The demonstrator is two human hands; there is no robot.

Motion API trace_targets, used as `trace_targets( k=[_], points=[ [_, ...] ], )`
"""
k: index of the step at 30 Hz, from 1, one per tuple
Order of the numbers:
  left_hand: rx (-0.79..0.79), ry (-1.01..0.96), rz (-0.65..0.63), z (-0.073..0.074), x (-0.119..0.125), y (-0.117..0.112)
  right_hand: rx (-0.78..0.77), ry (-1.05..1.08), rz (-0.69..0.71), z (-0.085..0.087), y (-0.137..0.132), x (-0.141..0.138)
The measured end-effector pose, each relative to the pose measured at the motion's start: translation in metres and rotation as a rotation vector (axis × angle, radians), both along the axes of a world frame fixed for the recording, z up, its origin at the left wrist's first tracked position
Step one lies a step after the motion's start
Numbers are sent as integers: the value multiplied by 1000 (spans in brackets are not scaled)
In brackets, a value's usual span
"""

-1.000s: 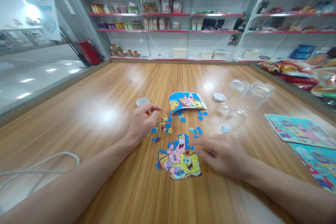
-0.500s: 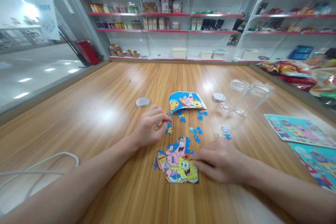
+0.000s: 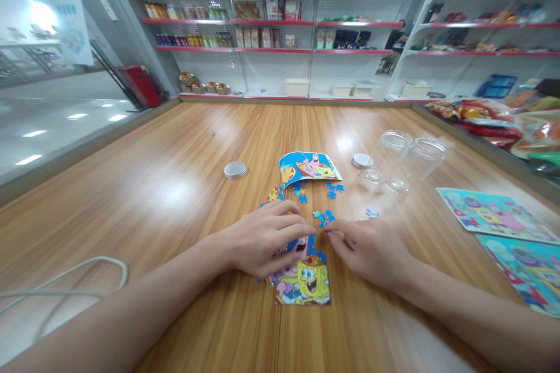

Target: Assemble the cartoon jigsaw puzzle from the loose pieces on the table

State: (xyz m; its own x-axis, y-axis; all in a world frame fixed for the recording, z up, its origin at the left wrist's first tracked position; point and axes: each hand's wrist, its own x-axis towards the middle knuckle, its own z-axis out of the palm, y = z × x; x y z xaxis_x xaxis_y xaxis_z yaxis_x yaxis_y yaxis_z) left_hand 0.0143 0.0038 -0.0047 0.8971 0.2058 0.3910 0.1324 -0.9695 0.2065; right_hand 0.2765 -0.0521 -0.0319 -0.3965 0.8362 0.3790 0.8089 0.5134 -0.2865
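Note:
A partly assembled jigsaw puzzle (image 3: 312, 285) with a yellow and a pink cartoon figure lies on the table in front of me. My left hand (image 3: 269, 239) rests over its upper left part, fingers stretched out and slightly apart, hiding that side. At the puzzle's upper right, my right hand (image 3: 371, 250) has thumb and forefinger closed on a small blue puzzle piece, mostly covered by the fingertips. Just beyond them lie loose blue puzzle pieces (image 3: 322, 217). More pieces are scattered near the curled reference picture (image 3: 310, 167), which shows the same figures.
Two clear jars (image 3: 420, 160) stand at the right, near a silver lid (image 3: 363, 161). Another lid (image 3: 235, 170) lies left of the picture. Picture sheets (image 3: 499, 215) sit at the far right; a white cable (image 3: 105, 259) curves at the left. Stocked shelves (image 3: 271, 49) line the back.
My left hand has moved right and nearer, from the loose pieces onto the puzzle, its fingers straightening. My right hand has moved slightly up, from the puzzle's right edge to the blue pieces.

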Motion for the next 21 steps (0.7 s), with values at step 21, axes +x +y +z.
trace_targets(
  k=[21],
  points=[
    [7,-25,-23,-6,2,3,-129,-73,363,13,-5,-5]
  ],
)
